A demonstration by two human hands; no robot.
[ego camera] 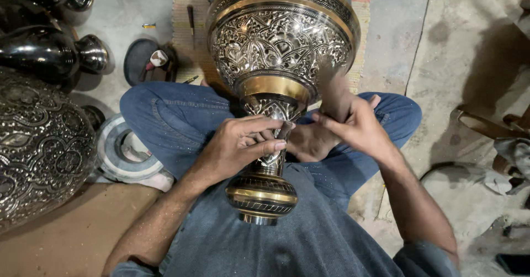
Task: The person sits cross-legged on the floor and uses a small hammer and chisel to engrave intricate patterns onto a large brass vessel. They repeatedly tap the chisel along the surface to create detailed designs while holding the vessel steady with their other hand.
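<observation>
A large engraved metal vase (281,40), black and silver with gold bands, lies across my lap, its wide body pointing away and its narrow neck (260,194) toward me. My left hand (237,144) grips the slim stem of the vase, fingers wrapped over it and pinching a thin tool against the metal. My right hand (353,125) is closed around a blurred wooden handle (331,92) raised beside the vase's body. A bare foot (309,142) shows under the stem between my hands.
Another big engraved vessel (38,150) stands at the left, with dark plain metal pots (49,51) behind it. A round disc (124,150) lies by my left knee. Small tools rest on a striped mat (185,28) ahead. Metal scraps (497,139) lie on the right.
</observation>
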